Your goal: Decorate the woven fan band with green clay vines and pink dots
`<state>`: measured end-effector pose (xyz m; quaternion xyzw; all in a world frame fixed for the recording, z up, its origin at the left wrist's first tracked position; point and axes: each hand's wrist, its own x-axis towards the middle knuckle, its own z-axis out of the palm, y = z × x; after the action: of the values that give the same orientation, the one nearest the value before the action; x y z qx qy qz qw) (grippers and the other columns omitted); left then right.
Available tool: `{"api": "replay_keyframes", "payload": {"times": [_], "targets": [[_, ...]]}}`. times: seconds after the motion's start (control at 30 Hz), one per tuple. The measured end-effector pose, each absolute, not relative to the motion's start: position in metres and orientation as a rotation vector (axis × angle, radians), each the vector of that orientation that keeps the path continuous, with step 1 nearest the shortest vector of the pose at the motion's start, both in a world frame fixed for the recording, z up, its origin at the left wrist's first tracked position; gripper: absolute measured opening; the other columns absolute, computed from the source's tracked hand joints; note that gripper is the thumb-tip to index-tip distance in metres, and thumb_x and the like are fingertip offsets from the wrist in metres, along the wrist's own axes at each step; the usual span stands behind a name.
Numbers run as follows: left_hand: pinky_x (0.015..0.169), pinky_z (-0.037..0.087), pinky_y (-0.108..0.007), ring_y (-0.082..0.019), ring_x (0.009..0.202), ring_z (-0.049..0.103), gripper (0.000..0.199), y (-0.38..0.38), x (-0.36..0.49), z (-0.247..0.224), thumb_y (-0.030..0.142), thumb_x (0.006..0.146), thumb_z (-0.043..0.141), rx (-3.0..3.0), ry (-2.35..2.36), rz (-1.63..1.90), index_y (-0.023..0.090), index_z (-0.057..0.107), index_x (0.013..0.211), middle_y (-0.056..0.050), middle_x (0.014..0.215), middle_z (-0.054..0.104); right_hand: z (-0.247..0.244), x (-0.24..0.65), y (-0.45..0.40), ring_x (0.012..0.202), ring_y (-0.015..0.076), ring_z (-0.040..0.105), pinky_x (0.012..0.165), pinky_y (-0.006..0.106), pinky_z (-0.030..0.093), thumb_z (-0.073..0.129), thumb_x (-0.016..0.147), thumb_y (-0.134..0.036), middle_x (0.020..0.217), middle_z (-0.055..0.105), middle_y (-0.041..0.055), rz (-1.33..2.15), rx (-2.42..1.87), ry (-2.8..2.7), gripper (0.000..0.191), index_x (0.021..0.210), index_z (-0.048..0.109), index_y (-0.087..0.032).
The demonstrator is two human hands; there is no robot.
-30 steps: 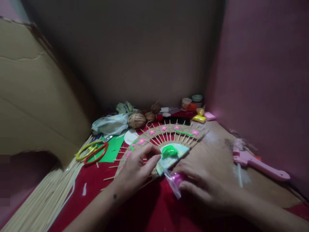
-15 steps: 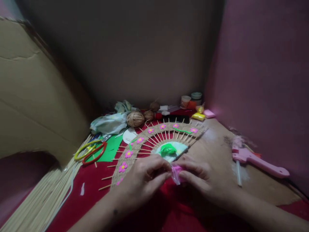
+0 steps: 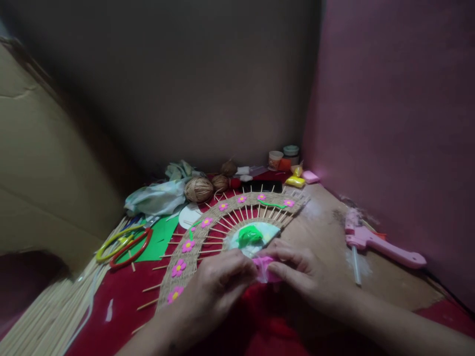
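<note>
Between my fingertips is a small pink lump in clear plastic wrap [image 3: 265, 271], likely soft clay. My left hand [image 3: 226, 277] pinches its left side, and my right hand [image 3: 297, 267] grips its right side. Just beyond them lies a half-round fan of sticks woven with twine [image 3: 208, 237], decorated with pink flowers that have yellow centres and with green vines. On the fan's pale cloth centre [image 3: 272, 230] rests a bright green lump in clear wrap [image 3: 249, 236]. My left forearm covers the near left end of the fan.
Scissors with yellow and red handles [image 3: 131, 247] lie on green sheet [image 3: 161, 242] at left, beside a bundle of thin sticks [image 3: 44, 316]. Twine balls [image 3: 199, 190] and yellow packets [image 3: 296, 181] sit at the back. A pink glue gun [image 3: 386, 247] rests on cardboard [image 3: 319, 222] at right.
The view has shifted, so the scene sits further left. My fingers have moved slightly on the pink lump, and its plastic wrap lies differently. Both hands keep hold.
</note>
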<state>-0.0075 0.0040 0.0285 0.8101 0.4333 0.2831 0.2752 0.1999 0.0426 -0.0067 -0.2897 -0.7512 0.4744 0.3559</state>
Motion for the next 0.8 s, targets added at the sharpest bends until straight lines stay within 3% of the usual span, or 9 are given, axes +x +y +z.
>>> {"api": "replay_keyframes", "payload": {"times": [0.2, 0.47, 0.8], "targets": [[0.064, 0.045, -0.023, -0.011, 0.069, 0.06, 0.02, 0.008, -0.007, 0.029, 0.025, 0.093, 0.047, 2.159, 1.295, 0.734, 0.021, 0.063, 0.081, 0.001, 0.076, 0.066, -0.006, 0.2, 0.041, 0.083, 0.0167, 0.056, 0.076, 0.034, 0.046, 0.051, 0.09, -0.033, 0.083, 0.058, 0.0019, 1.236, -0.752, -1.927, 0.02, 0.098, 0.068, -0.026], [0.067, 0.05, -0.028, -0.015, 0.075, 0.064, 0.015, 0.002, -0.003, 0.005, 0.022, 0.09, 0.051, 2.323, 1.382, 0.927, 0.022, 0.062, 0.1, -0.002, 0.087, 0.069, -0.01, 0.2, 0.044, 0.087, 0.0178, 0.054, 0.081, 0.037, 0.044, 0.054, 0.089, -0.033, 0.09, 0.057, 0.0027, 1.281, -0.682, -1.94, 0.024, 0.11, 0.066, -0.03], [0.067, 0.05, -0.02, -0.01, 0.073, 0.065, 0.013, -0.001, 0.005, 0.008, 0.015, 0.087, 0.055, 2.273, 1.255, 1.08, 0.021, 0.064, 0.095, 0.001, 0.084, 0.071, -0.007, 0.199, 0.043, 0.085, 0.0154, 0.054, 0.081, 0.033, 0.043, 0.05, 0.092, -0.031, 0.088, 0.058, 0.0017, 1.323, -0.645, -2.019, 0.022, 0.103, 0.069, -0.026]]}}
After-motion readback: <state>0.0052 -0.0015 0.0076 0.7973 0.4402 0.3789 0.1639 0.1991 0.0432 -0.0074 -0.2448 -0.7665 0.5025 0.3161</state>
